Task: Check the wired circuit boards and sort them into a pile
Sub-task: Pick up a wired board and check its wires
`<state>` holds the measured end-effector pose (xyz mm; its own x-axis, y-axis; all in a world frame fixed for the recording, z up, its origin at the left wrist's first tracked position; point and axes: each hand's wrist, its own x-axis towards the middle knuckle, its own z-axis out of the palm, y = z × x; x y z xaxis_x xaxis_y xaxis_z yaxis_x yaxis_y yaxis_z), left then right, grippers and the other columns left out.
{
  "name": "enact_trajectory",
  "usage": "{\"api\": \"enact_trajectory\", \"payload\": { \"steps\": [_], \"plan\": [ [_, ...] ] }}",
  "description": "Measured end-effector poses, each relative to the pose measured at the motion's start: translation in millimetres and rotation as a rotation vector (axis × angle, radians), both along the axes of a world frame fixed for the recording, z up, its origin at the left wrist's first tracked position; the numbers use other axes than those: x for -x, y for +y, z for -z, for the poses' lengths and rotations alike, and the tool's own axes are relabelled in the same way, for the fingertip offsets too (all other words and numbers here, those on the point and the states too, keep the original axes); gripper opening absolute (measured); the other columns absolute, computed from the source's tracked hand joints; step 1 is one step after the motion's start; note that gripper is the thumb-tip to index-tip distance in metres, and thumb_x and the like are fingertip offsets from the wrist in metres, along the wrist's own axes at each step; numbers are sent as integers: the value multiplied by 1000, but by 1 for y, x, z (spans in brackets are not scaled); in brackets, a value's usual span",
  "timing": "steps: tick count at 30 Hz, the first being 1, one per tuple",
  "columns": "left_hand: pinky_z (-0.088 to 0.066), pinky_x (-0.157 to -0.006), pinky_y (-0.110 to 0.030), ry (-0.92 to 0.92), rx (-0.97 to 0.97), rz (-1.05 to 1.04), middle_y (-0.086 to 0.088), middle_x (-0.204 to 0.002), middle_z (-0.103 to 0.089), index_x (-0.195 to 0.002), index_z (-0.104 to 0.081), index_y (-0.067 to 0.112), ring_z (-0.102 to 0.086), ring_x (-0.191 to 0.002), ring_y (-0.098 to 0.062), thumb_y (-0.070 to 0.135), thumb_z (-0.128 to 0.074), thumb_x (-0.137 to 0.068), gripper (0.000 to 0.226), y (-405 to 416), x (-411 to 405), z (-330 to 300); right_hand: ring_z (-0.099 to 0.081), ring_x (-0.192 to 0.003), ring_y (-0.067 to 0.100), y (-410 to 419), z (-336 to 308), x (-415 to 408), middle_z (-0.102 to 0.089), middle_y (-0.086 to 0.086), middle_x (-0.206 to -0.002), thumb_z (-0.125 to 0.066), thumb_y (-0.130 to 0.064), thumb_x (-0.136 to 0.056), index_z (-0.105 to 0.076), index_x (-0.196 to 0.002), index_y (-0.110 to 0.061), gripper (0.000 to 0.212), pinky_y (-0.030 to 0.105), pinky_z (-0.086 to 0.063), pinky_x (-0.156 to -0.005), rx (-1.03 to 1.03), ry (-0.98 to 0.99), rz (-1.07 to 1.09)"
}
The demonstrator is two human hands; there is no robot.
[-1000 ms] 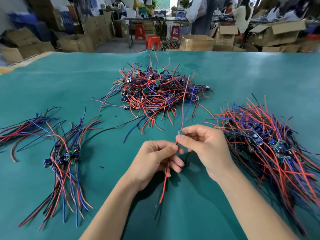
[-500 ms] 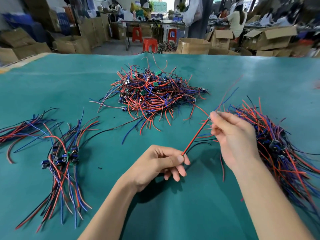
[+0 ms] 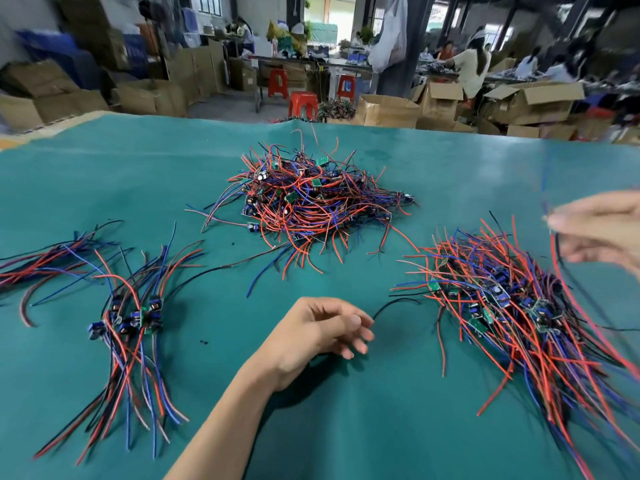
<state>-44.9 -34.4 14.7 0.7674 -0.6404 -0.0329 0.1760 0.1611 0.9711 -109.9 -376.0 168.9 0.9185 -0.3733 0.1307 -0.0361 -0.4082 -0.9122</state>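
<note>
Loosely curled left hand (image 3: 322,332) holds nothing, resting on teal table mat (image 3: 363,427). Blurred right hand (image 3: 602,230) pinches a thin red-and-black wired board lead (image 3: 568,285) above the right-side heap of wired circuit boards (image 3: 512,306). Farther back sits the tangled central pile (image 3: 311,199).

A single wide-angle view looks from the person's head, forward and down across the green tabletop (image 3: 346,427). It sits close over the near edge, so the left forearm enters from the bottom and the left hand (image 3: 318,336) lies low in the middle. The right hand (image 3: 602,230) is cut by the right edge. Far off, the workshop's cardboard boxes (image 3: 388,110) curve along the top.
</note>
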Motion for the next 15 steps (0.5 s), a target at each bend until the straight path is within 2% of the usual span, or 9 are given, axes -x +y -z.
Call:
{"api": "enact_trajectory", "payload": {
  "steps": [2, 3, 5, 6, 8, 10, 13, 15],
  "plan": [
    [-52, -62, -23, 28, 14, -26, -22, -92, -72, -97, -71, -1, -68, -73, -22, 2, -58, -96, 14, -1, 0, 0, -67, -48, 13, -9, 13, -1, -74, 8, -65, -88, -29, -59, -78, -84, -14, 31, 20, -52, -44, 209, 224, 46],
    [-52, -62, -23, 37, 19, -36, -22, -92, -72, -98, -70, -3, -68, -73, -23, 2, -57, -96, 14, -1, 0, 0, -69, -51, 15, -9, 23, -3, -74, 8, -65, -91, -29, -61, -77, -86, -13, 33, 24, -56, -46, 338, 318, 75],
    [-52, -63, -23, 50, 28, -47, -22, -91, -71, -100, -68, -5, -67, -72, -22, 1, -57, -96, 13, -1, 0, 0, -73, -66, 22, -5, 41, -13, -75, -2, -66, -92, -35, -69, -76, -91, -19, 31, 36, -60, -66, 673, 467, 79],
    [-53, -63, -23, 56, 32, -52, -22, -91, -71, -100, -68, -5, -67, -71, -22, 0, -57, -96, 13, -2, 0, 0, -73, -76, 24, 0, 47, -17, -75, -8, -70, -91, -42, -70, -76, -91, -23, 32, 35, -56, -75, 851, 485, 77],
    [-53, -63, -23, 67, 37, -62, -22, -90, -71, -100, -68, -5, -67, -70, -21, -1, -56, -96, 13, -2, -1, 0, -71, -89, 27, 19, 48, -29, -76, -5, -81, -87, -49, -71, -76, -88, -29, 28, 35, -51, -80, 1048, 392, 116],
    [-53, -63, -23, 75, 33, -74, -22, -90, -70, -99, -68, -4, -67, -70, -21, -2, -56, -96, 13, -3, -2, 1, -70, -90, 29, 48, 40, -43, -74, -2, -80, -84, -45, -76, -77, -88, -30, 21, 36, -52, -81, 1058, 258, 76],
    [-53, -63, -24, 82, 34, -82, -23, -90, -70, -99, -68, -4, -67, -70, -22, -2, -55, -96, 13, -3, -2, 1, -68, -85, 22, 107, 32, -76, -69, -12, -75, -79, -38, -81, -78, -88, -28, 12, 29, -50, -81, 975, 139, -177],
    [-53, -64, -24, 85, 36, -79, -22, -90, -70, -101, -67, -6, -66, -70, -22, -2, -54, -97, 14, -2, -2, 1, -69, -86, 19, 151, 34, -102, -70, -12, -77, -75, -33, -84, -78, -90, -25, 10, 25, -47, -79, 990, 65, -356]
  ]
}}
